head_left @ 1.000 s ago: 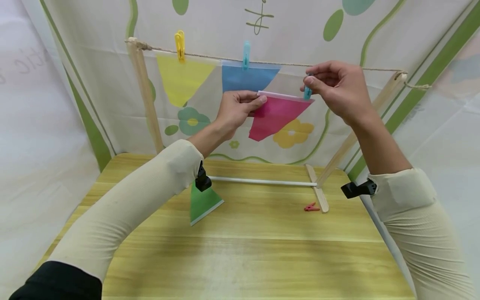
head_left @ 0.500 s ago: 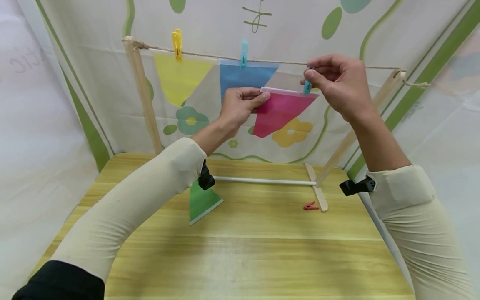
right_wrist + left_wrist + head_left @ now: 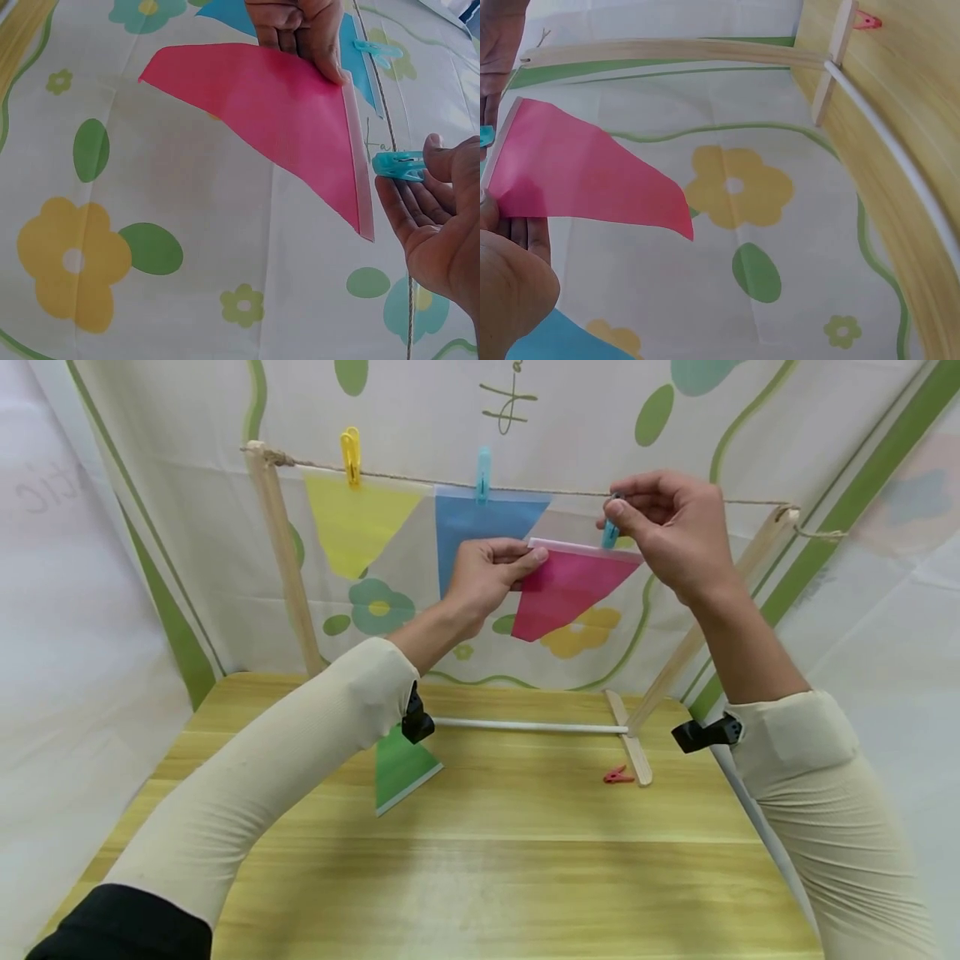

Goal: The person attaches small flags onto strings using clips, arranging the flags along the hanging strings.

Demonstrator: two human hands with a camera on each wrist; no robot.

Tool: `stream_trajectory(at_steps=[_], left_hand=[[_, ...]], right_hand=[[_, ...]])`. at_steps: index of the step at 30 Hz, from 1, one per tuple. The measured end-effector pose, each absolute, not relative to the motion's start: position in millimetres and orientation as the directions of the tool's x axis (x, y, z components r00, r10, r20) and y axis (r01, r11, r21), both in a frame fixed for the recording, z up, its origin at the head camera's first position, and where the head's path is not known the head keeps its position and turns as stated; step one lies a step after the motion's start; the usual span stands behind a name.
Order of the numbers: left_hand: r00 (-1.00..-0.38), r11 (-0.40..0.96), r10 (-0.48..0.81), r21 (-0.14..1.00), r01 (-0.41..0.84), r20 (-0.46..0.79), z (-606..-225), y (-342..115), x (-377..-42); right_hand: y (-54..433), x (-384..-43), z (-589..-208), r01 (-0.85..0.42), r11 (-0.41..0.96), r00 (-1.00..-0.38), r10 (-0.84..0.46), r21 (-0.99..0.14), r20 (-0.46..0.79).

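Note:
My left hand [image 3: 487, 578] pinches a pink pennant [image 3: 573, 589] by the left end of its pale top edge. Just above that edge, my right hand [image 3: 678, 535] pinches a light blue clothespin [image 3: 611, 533] between thumb and fingers. In the right wrist view the clothespin [image 3: 399, 165] points at the pennant's edge with a small gap between them. A twine line [image 3: 570, 492] runs behind the right fingertips. To the left, a blue pennant [image 3: 480, 522] hangs under another light blue clothespin [image 3: 483, 475], and a yellow pennant [image 3: 356, 522] under a yellow clothespin [image 3: 350, 456].
Two wooden posts [image 3: 285, 560] carry the twine, with a white rod [image 3: 525, 725] low between them. On the wooden table [image 3: 480, 877] lie a green pennant [image 3: 401, 772], partly behind my left sleeve, and a red clothespin [image 3: 618, 775] near the right foot. A printed cloth stands behind.
My left hand has shifted the pink pennant slightly right, so its top edge now extends further beneath the light blue clothespin. My right hand keeps its pinch; the head view has tilted slightly.

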State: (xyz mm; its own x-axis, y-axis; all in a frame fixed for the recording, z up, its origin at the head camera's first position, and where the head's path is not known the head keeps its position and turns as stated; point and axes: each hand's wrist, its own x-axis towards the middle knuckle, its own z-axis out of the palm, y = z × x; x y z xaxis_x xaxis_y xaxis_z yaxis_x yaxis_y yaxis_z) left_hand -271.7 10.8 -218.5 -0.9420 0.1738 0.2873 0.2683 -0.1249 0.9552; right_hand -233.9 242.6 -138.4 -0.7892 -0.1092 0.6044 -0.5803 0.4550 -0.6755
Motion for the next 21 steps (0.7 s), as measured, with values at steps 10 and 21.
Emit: stream_trajectory(at_steps=[10, 21], left_hand=[[-0.941, -0.135, 0.172, 0.953, 0.27, 0.291, -214.3, 12.3, -274.2], [-0.941, -0.15, 0.162, 0.95, 0.275, 0.298, -213.4, 12.8, -273.2]], right_hand=[[238.8, -236.2, -135.0, -0.588, 0.443, -0.782, -0.095, -0.677, 0.617], [236.3, -237.8, -130.7, -0.621, 0.406, -0.754, -0.075, -0.671, 0.653]])
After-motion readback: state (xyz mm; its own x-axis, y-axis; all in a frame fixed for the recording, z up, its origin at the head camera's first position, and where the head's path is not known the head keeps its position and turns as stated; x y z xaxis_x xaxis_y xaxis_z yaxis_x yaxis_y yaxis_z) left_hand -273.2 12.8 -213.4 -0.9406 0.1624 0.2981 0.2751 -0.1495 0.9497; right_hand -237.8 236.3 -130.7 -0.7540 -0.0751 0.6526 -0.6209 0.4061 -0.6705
